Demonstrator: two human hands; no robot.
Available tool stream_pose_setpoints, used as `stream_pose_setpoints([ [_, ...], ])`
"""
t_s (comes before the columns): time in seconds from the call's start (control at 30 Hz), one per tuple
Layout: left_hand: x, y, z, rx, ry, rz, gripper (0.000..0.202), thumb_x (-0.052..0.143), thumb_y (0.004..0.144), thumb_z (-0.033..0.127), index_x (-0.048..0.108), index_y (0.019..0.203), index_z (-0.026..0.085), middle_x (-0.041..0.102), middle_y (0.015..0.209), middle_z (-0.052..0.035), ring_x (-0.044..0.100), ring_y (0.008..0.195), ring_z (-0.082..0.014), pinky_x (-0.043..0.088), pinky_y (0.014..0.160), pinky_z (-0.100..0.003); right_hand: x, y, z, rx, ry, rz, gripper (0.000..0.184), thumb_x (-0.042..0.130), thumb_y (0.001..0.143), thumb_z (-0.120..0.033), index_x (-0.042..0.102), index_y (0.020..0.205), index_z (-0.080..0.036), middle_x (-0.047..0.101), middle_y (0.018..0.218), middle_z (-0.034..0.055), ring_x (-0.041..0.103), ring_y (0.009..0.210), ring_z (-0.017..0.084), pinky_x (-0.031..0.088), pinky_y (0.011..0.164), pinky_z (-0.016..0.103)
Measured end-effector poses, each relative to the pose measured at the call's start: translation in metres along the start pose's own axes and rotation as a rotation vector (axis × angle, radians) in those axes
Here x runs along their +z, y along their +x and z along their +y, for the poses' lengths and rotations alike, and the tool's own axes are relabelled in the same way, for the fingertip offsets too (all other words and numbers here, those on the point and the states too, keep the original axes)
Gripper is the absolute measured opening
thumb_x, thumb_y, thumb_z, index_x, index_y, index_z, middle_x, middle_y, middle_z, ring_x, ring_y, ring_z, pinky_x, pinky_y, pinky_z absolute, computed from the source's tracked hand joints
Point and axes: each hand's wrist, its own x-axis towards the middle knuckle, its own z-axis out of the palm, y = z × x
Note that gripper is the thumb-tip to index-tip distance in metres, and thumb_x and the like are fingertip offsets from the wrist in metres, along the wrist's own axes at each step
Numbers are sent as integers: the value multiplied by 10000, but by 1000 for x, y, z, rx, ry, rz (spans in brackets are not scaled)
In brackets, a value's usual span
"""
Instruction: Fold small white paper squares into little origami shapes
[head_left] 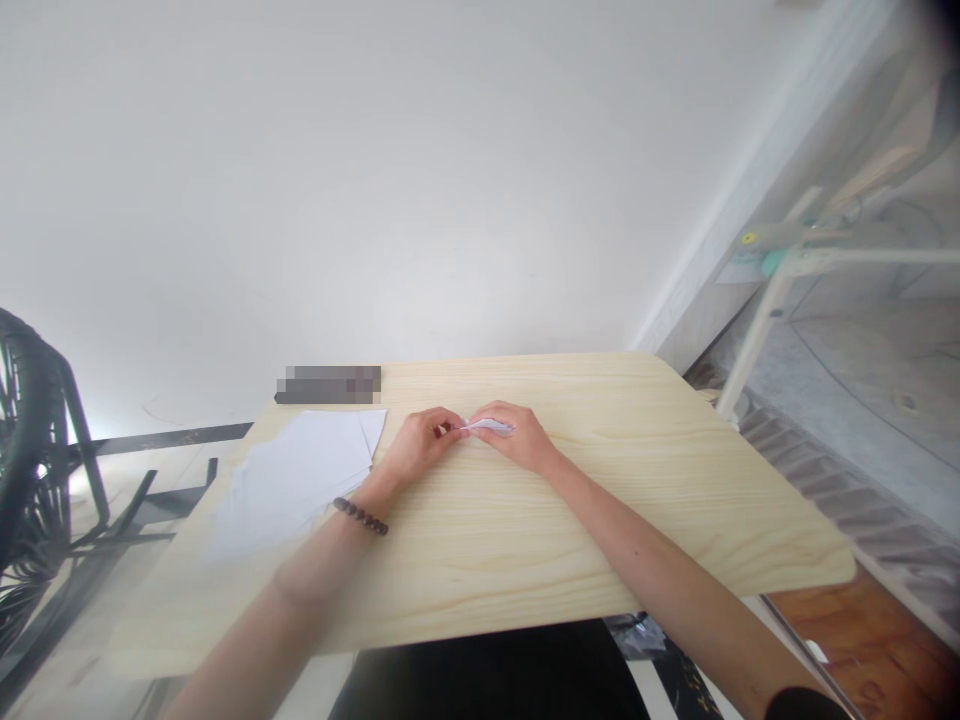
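A small folded piece of white paper (pixel 493 426) is held between my two hands, over the middle of the table. My left hand (pixel 427 438), with a dark bead bracelet on the wrist, pinches its left end between thumb and fingers. Curled around the larger right part of the paper is my right hand (pixel 517 432), its thumb below and fingers above. The fingertips of both hands nearly meet. Part of the paper is hidden by the fingers.
Loose white sheets (pixel 300 475) lie spread on the left of the pale wooden table (pixel 600 400). Behind them is a dark blurred-out item (pixel 330 386). A white wall stands beyond the table. A black woven chair (pixel 37 430) is at left, a white metal frame (pixel 757 330) at right.
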Motion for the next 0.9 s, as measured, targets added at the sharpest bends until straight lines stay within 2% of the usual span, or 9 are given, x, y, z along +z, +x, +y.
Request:
stream_pose_setpoints([
  [0.23,5,0,-5,-22,-59,7,206,526,745,361,583,786,168,599,781,-24,532,649,-118,422,586,-226,0,0,-1,38,11,-9,133,534,758,-242,633,839,-203,633,830,22,575,781,136,435,729,255],
  [0.57,1,0,-3,-61,-69,28,230,548,720,390,601,726,166,604,741,-27,528,636,-120,420,587,-229,-1,0,-2,53,7,-16,121,541,749,-232,628,828,-202,630,827,17,572,767,130,427,707,245],
  [0.77,3,0,-3,-116,-172,82,297,589,680,370,516,908,194,583,695,15,539,608,-111,434,579,-223,-1,0,-3,80,1,-7,118,544,746,-251,624,813,-198,630,806,16,570,746,127,425,688,237],
  [0.9,3,0,-3,-112,-99,35,242,557,701,395,580,815,183,606,726,-9,535,621,-120,428,581,-228,-1,0,-2,70,-4,-6,114,544,745,-243,621,815,-196,627,805,12,568,745,122,419,695,231],
])
